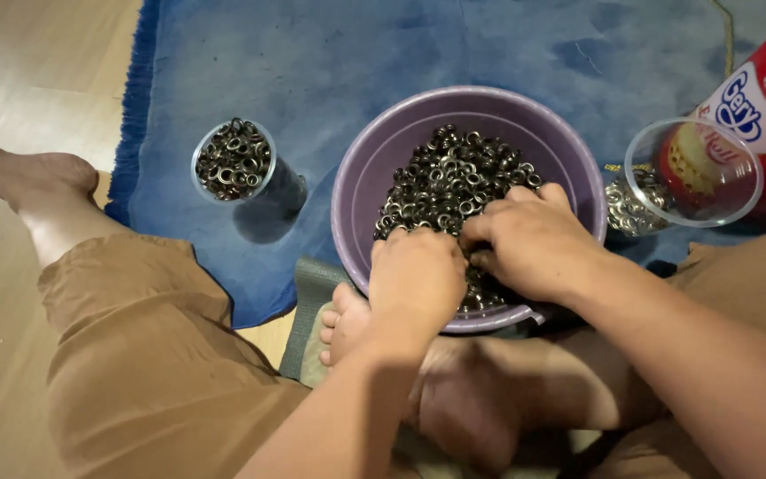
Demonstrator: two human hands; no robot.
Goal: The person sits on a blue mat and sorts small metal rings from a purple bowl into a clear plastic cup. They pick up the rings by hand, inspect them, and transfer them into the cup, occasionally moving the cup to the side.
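Both hands in purple bowl (361,191) at centre, on heap of dark metal eyelets (450,182). Left hand (416,275) & right hand (534,239) touch at fingertips, fingers curled into eyelets; heap lies at 12 o'clock of both. Pinch hidden, can't tell. Full cup (234,160) at 9 o'clock.

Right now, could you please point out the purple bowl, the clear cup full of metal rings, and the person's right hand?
purple bowl (356,191): head view, on its bare inner left wall.
clear cup of rings (233,160): head view, on the rings at its mouth.
right hand (534,239): head view, on the back of the hand.
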